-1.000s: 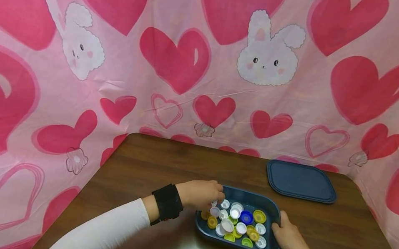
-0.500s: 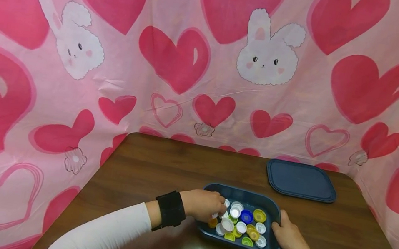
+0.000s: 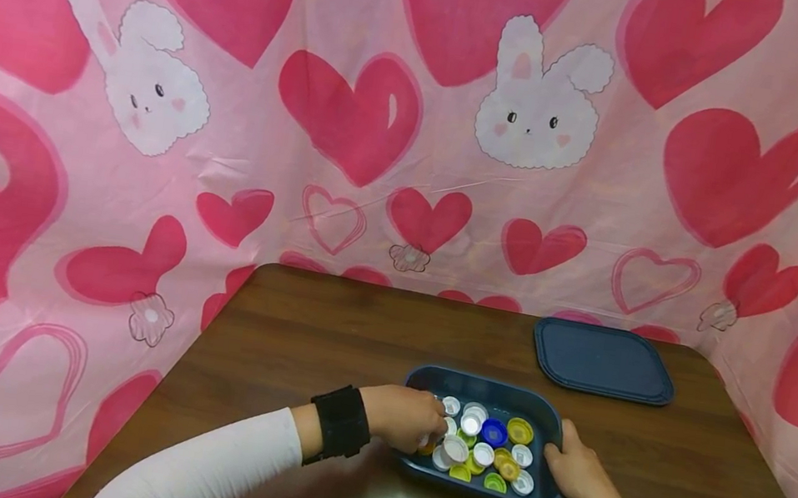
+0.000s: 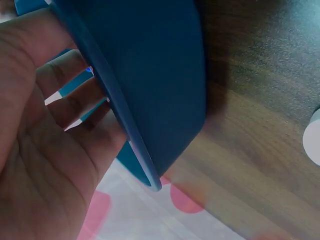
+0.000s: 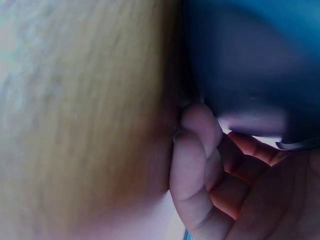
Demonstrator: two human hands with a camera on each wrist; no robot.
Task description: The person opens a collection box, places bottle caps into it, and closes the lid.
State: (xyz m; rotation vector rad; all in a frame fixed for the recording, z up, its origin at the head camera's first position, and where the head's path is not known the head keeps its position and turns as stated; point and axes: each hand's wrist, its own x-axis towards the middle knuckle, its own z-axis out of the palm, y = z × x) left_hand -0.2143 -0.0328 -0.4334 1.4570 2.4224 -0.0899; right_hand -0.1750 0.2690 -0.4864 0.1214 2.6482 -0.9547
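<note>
Two hands at one tray (image 3: 549, 421) near the tabletop's front edge: our right hand (image 3: 580, 473) gripped its rim, steadying; our left hand (image 3: 405, 416) curled among caps (image 3: 486, 450), grasp unclear.

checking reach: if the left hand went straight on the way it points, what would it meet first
Probably the white caps just ahead of the left hand inside the blue tub; depth is hard to judge.

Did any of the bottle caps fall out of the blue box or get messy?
One maybe did: in the left wrist view a white round thing sits alone on the table. Otherwise the caps stay inside the container, and its lid lies flat behind.
</note>
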